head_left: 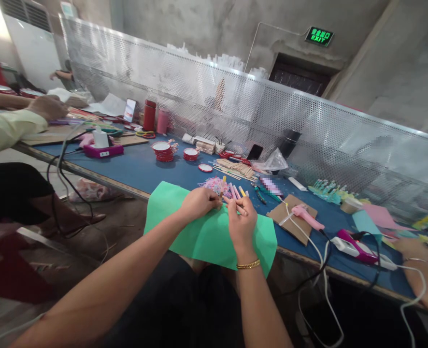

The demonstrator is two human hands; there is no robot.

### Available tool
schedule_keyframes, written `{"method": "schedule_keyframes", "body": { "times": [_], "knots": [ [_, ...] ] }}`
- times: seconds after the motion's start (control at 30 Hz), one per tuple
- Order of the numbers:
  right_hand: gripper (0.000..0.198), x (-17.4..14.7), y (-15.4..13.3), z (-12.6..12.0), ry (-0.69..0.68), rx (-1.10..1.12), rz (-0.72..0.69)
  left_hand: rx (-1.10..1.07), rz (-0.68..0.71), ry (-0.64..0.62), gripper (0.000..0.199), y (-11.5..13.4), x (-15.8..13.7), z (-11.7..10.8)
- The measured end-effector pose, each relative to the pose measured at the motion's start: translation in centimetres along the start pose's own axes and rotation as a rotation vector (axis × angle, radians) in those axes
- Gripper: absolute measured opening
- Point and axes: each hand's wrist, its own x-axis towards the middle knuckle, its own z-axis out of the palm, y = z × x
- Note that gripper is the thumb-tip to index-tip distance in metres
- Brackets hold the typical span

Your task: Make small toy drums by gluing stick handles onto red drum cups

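My left hand is closed in a pinch at the top of a green sheet, which hangs over the table edge onto my lap. From its fingertips rises a small brown stick with a yellow end. My right hand, with a gold bracelet at the wrist, is curled around a thin pinkish stick whose tip points at the left fingertips. Just beyond both hands lie a heap of pink and purple small strands and several pink and yellow sticks.
Stacked red-rimmed discs, wooden sticks and pliers lie behind. A pink glue gun rests on cardboard at right, with trailing cables. A purple power strip is at left. Co-workers' hands show at both sides.
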Motion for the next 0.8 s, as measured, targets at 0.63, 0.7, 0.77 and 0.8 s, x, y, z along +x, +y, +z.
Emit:
{"method": "schedule_keyframes", "body": {
  "times": [0.63,0.7,0.77,0.8],
  "knots": [
    [0.025,-0.02,-0.1,-0.15,0.0,-0.01,-0.027,-0.003,-0.029,-0.011,0.026,0.31,-0.1,-0.12],
    [0.024,-0.03,-0.04,-0.15,-0.02,-0.025,-0.036,0.001,-0.03,-0.014,0.027,0.34,-0.12,-0.12],
    [0.024,-0.06,0.02,-0.12,-0.011,-0.042,-0.038,0.005,-0.027,-0.008,0.027,0.34,-0.13,-0.11],
    [0.025,-0.07,0.04,-0.1,-0.002,-0.05,-0.037,0.006,-0.026,-0.006,0.027,0.33,-0.13,-0.1]
  ]
}}
